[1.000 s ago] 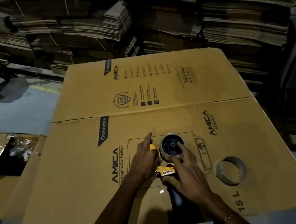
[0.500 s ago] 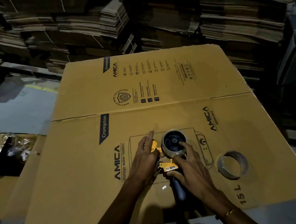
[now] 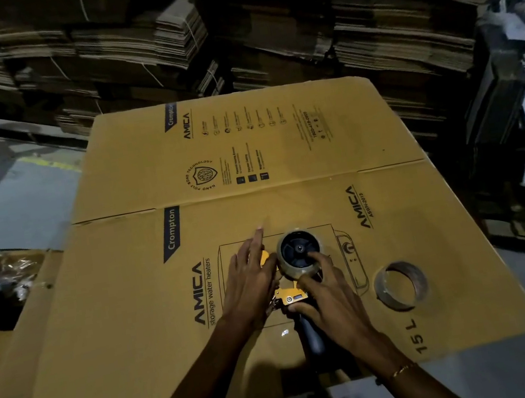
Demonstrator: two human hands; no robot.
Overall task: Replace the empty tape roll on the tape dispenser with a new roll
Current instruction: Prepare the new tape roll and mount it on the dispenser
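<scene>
A yellow tape dispenser [image 3: 291, 296] with a dark handle lies flat on a big flattened cardboard box [image 3: 280, 147]. A clear tape roll [image 3: 295, 271] sits around its black hub. My right hand [image 3: 328, 295] rests on the dispenser body, fingers reaching to the roll. My left hand [image 3: 250, 280] presses the dispenser's yellow front end, index finger stretched forward. An empty cardboard tape core [image 3: 401, 285] lies on the box to the right, apart from both hands.
Tall stacks of flattened cartons [image 3: 261, 27] line the back and right. An open box with plastic wrap [image 3: 2, 281] sits at the left. Grey floor [image 3: 7, 204] shows at far left.
Both hands stay on the dispenser. My right fingers have shifted up onto the roll's lower edge. The view has drifted slightly.
</scene>
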